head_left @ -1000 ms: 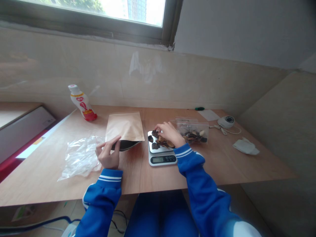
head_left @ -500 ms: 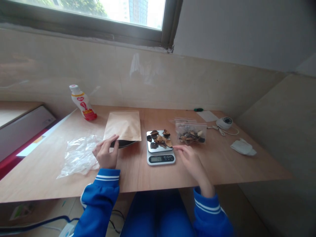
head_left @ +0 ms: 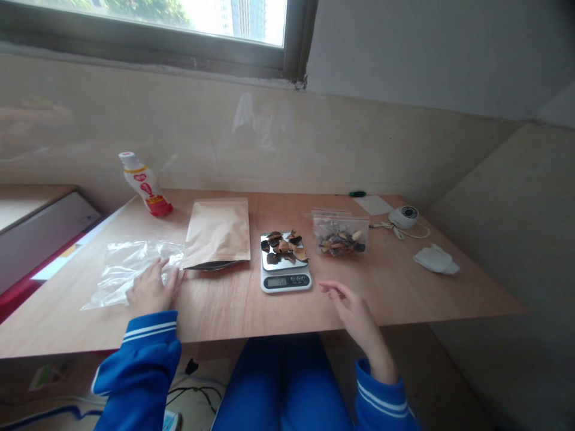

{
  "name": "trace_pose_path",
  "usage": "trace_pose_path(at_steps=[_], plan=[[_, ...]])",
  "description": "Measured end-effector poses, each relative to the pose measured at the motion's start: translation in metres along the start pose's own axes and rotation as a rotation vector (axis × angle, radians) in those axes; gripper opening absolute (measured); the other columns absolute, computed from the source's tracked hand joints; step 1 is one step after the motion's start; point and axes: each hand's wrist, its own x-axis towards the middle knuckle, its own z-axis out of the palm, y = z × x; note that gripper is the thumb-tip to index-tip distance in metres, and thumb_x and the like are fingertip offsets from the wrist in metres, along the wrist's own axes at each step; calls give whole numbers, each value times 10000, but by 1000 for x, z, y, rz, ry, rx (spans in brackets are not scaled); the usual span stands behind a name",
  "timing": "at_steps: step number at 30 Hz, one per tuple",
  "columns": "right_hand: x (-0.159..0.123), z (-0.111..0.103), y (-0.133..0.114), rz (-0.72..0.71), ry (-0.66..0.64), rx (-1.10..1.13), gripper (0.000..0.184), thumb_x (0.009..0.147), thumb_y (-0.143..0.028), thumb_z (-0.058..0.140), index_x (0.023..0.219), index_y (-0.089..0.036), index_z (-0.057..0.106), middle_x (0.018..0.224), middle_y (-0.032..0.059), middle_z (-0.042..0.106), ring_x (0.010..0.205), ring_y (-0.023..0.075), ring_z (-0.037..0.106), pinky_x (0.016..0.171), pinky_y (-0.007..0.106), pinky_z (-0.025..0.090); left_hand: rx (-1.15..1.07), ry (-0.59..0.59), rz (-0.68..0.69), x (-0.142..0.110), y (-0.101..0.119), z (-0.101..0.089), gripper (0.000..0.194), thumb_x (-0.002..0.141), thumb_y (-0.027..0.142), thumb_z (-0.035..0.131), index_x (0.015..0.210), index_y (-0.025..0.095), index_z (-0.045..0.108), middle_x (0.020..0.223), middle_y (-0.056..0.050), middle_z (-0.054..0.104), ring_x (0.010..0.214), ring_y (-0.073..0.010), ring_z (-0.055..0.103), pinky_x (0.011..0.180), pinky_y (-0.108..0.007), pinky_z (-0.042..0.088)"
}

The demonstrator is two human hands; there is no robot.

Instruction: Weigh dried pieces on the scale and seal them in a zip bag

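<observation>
My left hand (head_left: pixel 153 288) lies on a crumpled clear plastic bag (head_left: pixel 112 272), its fingers stretched out over the film. Just right of it a brown kraft paper pouch (head_left: pixel 220 230) rests flat, its dark mouth toward me. A small digital kitchen scale (head_left: pixel 286 281) stands in the middle of the table, with several dried mushroom-like slices (head_left: pixel 284 246) on its shiny plate; the reading is too blurred to tell. My right hand (head_left: pixel 348 302) is to the right of the scale, apart from it, fingers loosely bent and holding nothing that I can see.
Behind my right hand sits a zip bag (head_left: pixel 341 234) of dried pieces. A drink bottle (head_left: pixel 147 184) stands at the back left. Rightward lie a green-handled tool (head_left: pixel 357 194), white paper (head_left: pixel 372 205), a white dome camera (head_left: pixel 403 216) with cable, and a white crumpled cloth or tissue (head_left: pixel 436 259).
My left hand has left the pouch's mouth and moved left onto the plastic bag. My right hand has drawn back from the slices on the scale. The view has shifted slightly.
</observation>
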Motion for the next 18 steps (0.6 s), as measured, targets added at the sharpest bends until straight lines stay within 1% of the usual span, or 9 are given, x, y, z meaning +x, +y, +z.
trace_pose_path(at_steps=[1, 2, 4, 6, 8, 10, 13, 16, 18], plan=[[0, 1, -1, 5, -8, 5, 302, 876, -333, 439, 994, -230, 697, 930, 71, 725, 894, 229, 668, 788, 349, 520, -20, 24, 36, 3, -10, 2, 354, 680, 530, 682, 881, 239, 698, 757, -81, 670, 668, -255, 562, 662, -422, 435], [-1, 1, -2, 13, -11, 6, 304, 875, -338, 440, 994, -229, 697, 925, 72, 725, 887, 230, 670, 785, 349, 521, -44, 47, 67, 5, -17, 4, 362, 662, 559, 690, 844, 246, 696, 666, -53, 640, 586, -214, 512, 601, -379, 411], [-1, 2, -3, 25, -15, 3, 311, 875, -340, 437, 1000, -226, 697, 922, 74, 724, 876, 230, 670, 782, 349, 521, -88, 43, 123, 8, -25, 3, 327, 695, 565, 666, 785, 252, 697, 597, -27, 609, 508, -166, 439, 519, -322, 342], [0, 3, -4, 28, -23, 2, 311, 874, -331, 434, 1000, -222, 697, 923, 74, 721, 872, 227, 667, 781, 344, 519, -106, 4, 145, 10, -25, -3, 302, 750, 536, 627, 723, 244, 696, 601, -22, 616, 499, -151, 439, 491, -305, 309], [0, 5, -8, 20, -32, 12, 302, 875, -310, 433, 994, -220, 696, 920, 70, 717, 878, 222, 662, 780, 336, 516, -82, 4, 90, 10, -21, -12, 304, 777, 508, 608, 682, 231, 690, 607, -20, 616, 534, -155, 486, 511, -308, 336], [0, 10, -13, 5, -54, 34, 293, 884, -283, 427, 998, -223, 690, 921, 62, 712, 893, 215, 658, 790, 330, 512, -33, 66, -50, 11, -13, -25, 293, 803, 490, 586, 742, 228, 704, 639, -22, 628, 612, -184, 550, 586, -338, 395], [-1, 22, -28, -34, -116, 91, 283, 905, -250, 419, 1015, -232, 680, 965, 54, 703, 945, 203, 647, 818, 324, 506, -18, 179, -267, 12, 10, -47, 359, 863, 485, 512, 981, 214, 716, 803, -67, 688, 771, -253, 622, 697, -415, 448], [-5, 43, -52, -116, -163, 187, 280, 931, -244, 412, 1058, -235, 661, 1069, 55, 672, 1025, 189, 620, 853, 309, 502, -133, 350, -337, 7, 54, -66, 405, 873, 468, 513, 1113, 189, 684, 995, -115, 706, 836, -272, 643, 624, -396, 475], [-6, 60, -72, -182, -172, 271, 281, 943, -256, 413, 1122, -235, 629, 1127, 56, 642, 1054, 175, 604, 887, 298, 497, -312, 295, -306, -1, 91, -70, 358, 879, 425, 531, 1105, 191, 679, 1011, -108, 712, 812, -240, 650, 612, -369, 491]])
